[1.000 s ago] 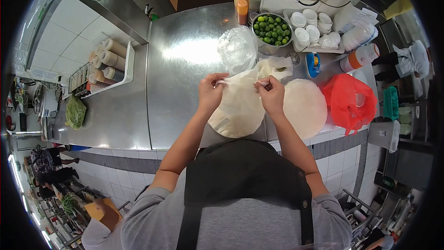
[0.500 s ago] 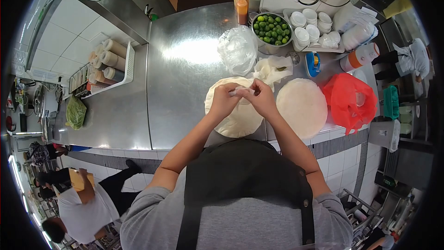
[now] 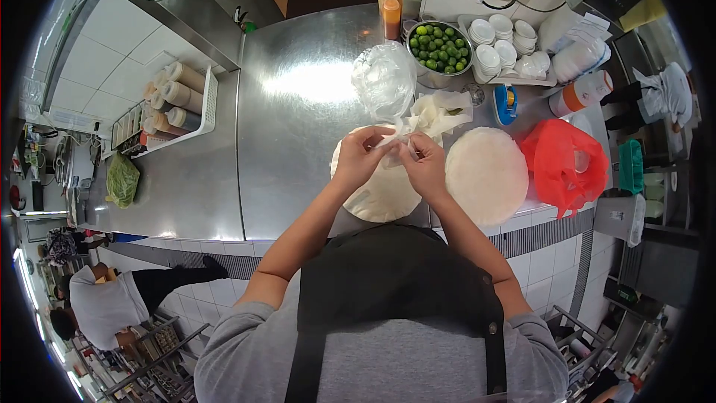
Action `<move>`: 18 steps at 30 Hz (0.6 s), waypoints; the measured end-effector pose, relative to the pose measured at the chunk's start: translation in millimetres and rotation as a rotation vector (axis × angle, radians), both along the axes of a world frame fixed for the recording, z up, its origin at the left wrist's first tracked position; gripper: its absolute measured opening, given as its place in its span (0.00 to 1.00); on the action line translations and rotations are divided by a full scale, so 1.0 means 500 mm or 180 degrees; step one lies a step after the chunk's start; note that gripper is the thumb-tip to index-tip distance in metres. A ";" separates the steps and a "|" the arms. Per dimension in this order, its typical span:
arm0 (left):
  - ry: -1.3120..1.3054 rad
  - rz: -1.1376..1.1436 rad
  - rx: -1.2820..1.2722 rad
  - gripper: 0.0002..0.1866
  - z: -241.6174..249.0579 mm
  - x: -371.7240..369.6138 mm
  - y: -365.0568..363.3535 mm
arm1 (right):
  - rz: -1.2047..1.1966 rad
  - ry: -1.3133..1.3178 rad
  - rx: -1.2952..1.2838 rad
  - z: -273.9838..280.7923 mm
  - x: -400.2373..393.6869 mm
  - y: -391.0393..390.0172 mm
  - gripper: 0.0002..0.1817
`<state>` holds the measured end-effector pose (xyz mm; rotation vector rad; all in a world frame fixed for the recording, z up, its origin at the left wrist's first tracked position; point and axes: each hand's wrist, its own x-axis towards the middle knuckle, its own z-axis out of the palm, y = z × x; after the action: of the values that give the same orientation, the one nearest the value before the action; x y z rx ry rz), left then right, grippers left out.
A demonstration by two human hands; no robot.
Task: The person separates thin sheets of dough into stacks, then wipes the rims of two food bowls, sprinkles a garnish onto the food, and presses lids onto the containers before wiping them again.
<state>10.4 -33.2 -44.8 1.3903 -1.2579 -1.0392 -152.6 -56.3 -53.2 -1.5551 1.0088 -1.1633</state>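
Observation:
Both of my hands are raised over the near edge of the steel counter, above a round stack of thin pale wrapper sheets [image 3: 382, 198]. My left hand [image 3: 359, 155] pinches a thin, translucent whitish piece of plastic [image 3: 400, 134]. On its other side my right hand [image 3: 426, 168] grips the same plastic between thumb and fingers. A second round pale stack [image 3: 486, 177] lies just right of my right hand. Crumpled pale sheets [image 3: 436, 113] rest beyond my fingers, beside a clear plastic bag [image 3: 382, 78].
Behind are a bowl of green limes [image 3: 438, 46], sauce bottles [image 3: 390, 15] and white lidded cups [image 3: 488, 56]. A blue tape dispenser [image 3: 506, 104] and red plastic bag [image 3: 567, 160] sit to the right. Bottles fill a white rack [image 3: 201, 108] at left. Another person [image 3: 108, 306] bends behind me.
The plastic between my hands has been raised and spread out more, and my fingers have shifted along it. At lower left the other person has moved away and bent over.

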 end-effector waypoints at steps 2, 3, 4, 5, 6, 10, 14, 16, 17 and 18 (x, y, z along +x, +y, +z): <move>0.0097 0.0166 0.0114 0.08 -0.004 0.002 0.001 | 0.0040 0.0185 -0.0046 0.002 -0.009 -0.002 0.10; 0.0199 0.0325 0.0225 0.08 -0.002 0.002 -0.001 | 0.0026 0.0186 -0.0054 0.001 -0.010 -0.003 0.10; 0.0201 0.0310 0.0216 0.08 0.000 0.000 -0.004 | -0.0092 -0.0161 0.0343 -0.003 -0.010 -0.004 0.14; 0.0164 0.0565 0.0183 0.08 0.002 0.000 -0.004 | -0.0205 -0.0513 0.0743 -0.009 -0.010 -0.005 0.19; 0.0124 0.0826 0.0152 0.09 0.005 0.000 -0.003 | -0.0210 -0.0516 0.0740 -0.027 -0.010 -0.005 0.19; 0.0048 0.1049 -0.0015 0.08 -0.002 -0.004 0.000 | -0.0542 -0.0686 0.0797 -0.061 -0.009 0.002 0.13; -0.0573 0.0612 -0.0319 0.08 -0.020 -0.007 0.010 | -0.0079 -0.1420 0.1302 0.011 0.009 0.017 0.14; -0.0684 0.0502 -0.0271 0.08 -0.005 -0.019 0.016 | 0.0047 -0.0665 0.1036 0.010 0.002 0.010 0.14; -0.0283 0.0446 -0.0163 0.06 0.003 -0.027 0.020 | 0.0174 0.0089 0.0765 0.008 -0.003 0.003 0.15; 0.0117 0.0390 -0.0054 0.06 0.006 -0.031 0.021 | 0.0164 0.0089 0.0761 -0.003 -0.007 -0.006 0.15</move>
<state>-5.2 -22.5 -41.5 1.4111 -1.1379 -0.9637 -156.2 -59.6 -54.8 -1.4020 1.0781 -0.9506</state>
